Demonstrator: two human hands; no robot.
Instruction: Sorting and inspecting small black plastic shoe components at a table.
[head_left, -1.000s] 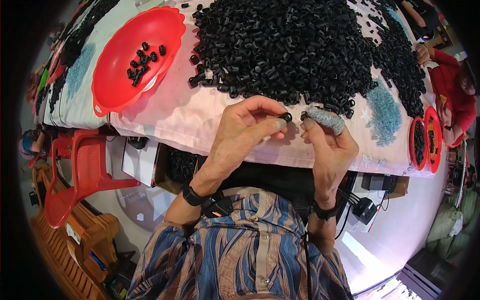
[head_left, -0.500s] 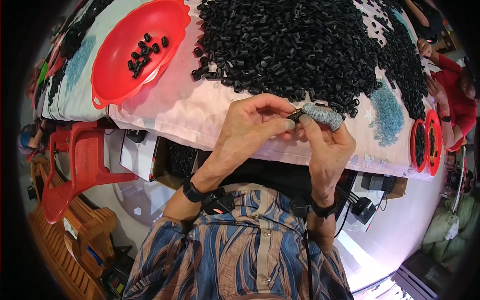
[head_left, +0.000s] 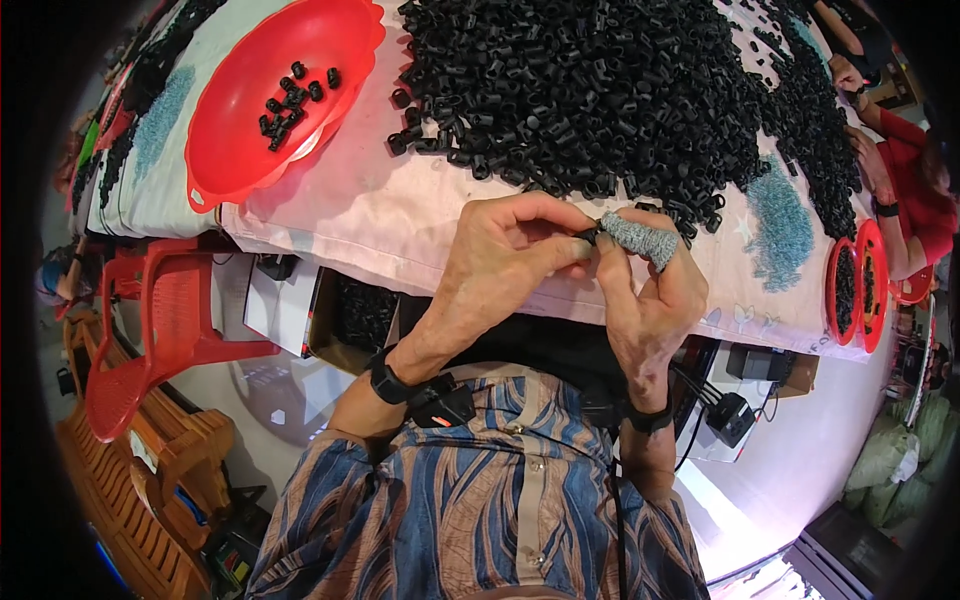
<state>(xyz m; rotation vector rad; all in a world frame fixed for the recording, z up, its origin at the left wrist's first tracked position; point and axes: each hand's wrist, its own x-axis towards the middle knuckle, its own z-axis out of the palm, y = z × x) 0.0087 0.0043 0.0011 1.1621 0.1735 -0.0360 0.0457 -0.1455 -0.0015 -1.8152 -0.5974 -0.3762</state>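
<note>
My left hand (head_left: 500,242) pinches a small black plastic part (head_left: 591,236) between thumb and fingertips, over the near edge of the table. From the other side my right hand (head_left: 655,290) closes its thumb and index finger on the same part. A grey knitted finger cover (head_left: 640,238) wraps the right index finger. Most of the black part is hidden by the fingertips. Just beyond both hands spreads a large heap of black plastic parts (head_left: 580,100). Several finished-looking black pieces lie in a red scalloped bowl (head_left: 225,150) at the far left.
Small blue-grey pieces (head_left: 780,230) lie in a patch on the pink cloth (head_left: 400,240). Red dishes (head_left: 842,295) stand at the right edge, near a person in red (head_left: 915,190). A red plastic chair (head_left: 180,330) and a wooden bench (head_left: 140,450) are at left.
My right thumb and covered finger have closed in over the black part, which now shows less. The left hand keeps its pinch, and the view has shifted slightly.
</note>
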